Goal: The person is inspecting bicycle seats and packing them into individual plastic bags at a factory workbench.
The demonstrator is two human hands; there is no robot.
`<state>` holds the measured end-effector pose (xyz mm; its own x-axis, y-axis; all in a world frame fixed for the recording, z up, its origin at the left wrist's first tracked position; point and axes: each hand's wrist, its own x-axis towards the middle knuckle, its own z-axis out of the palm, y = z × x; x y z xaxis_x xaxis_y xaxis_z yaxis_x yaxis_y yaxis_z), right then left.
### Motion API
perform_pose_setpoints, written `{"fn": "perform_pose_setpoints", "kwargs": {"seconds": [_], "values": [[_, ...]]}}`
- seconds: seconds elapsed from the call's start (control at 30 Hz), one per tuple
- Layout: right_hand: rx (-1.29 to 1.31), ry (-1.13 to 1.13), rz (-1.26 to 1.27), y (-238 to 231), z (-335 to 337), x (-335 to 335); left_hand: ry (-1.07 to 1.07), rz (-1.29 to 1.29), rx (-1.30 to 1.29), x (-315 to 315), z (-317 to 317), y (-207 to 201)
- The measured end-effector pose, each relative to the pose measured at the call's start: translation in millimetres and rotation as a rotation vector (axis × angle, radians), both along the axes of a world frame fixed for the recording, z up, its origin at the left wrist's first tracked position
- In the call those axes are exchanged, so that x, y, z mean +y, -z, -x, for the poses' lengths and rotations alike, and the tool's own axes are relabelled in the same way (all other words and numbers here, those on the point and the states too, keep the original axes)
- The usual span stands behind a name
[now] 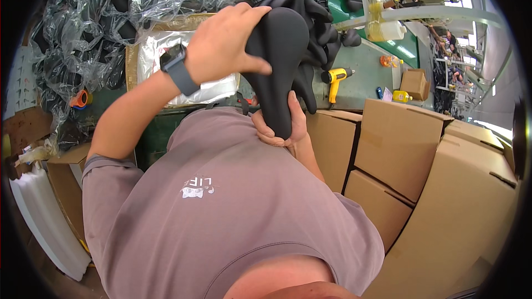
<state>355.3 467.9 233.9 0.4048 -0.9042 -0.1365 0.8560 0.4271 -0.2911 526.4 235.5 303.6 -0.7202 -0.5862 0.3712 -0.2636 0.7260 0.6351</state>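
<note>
A black bicycle saddle [284, 66] is held in front of my chest, its narrow nose toward me and its wide end away. My right hand [296, 119] is closed around the nose, thumb along its right side and fingers on its left. On the left of the wide end lies my left hand [224, 41], wearing a dark watch, with thumb and forefinger spread apart against the cover. Its other fingers are partly hidden. Just beyond the saddle is a pile of similar black saddles [318, 22]. The underside of the held saddle is out of sight.
Saddles in clear plastic bags [111, 27] are heaped at the far left. White plastic sheeting [149, 58] lies by my left forearm. A yellow heat gun [336, 82] rests on the green bench [363, 72]. Cardboard boxes [399, 144] crowd my right; white foam sheets [47, 221] stand left.
</note>
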Motion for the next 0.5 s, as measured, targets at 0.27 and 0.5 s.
{"fn": "perform_pose_setpoints", "kwargs": {"seconds": [0.27, 0.5], "values": [[-0.225, -0.048, -0.014, 12.0, -9.6, 29.8, 0.295, -0.831, 0.144, -69.9, 14.7, 53.4], [-0.254, 0.137, 0.186, -1.3, -26.0, 49.0, -0.023, -0.264, -0.061, -45.2, 86.3, 295.1]]}}
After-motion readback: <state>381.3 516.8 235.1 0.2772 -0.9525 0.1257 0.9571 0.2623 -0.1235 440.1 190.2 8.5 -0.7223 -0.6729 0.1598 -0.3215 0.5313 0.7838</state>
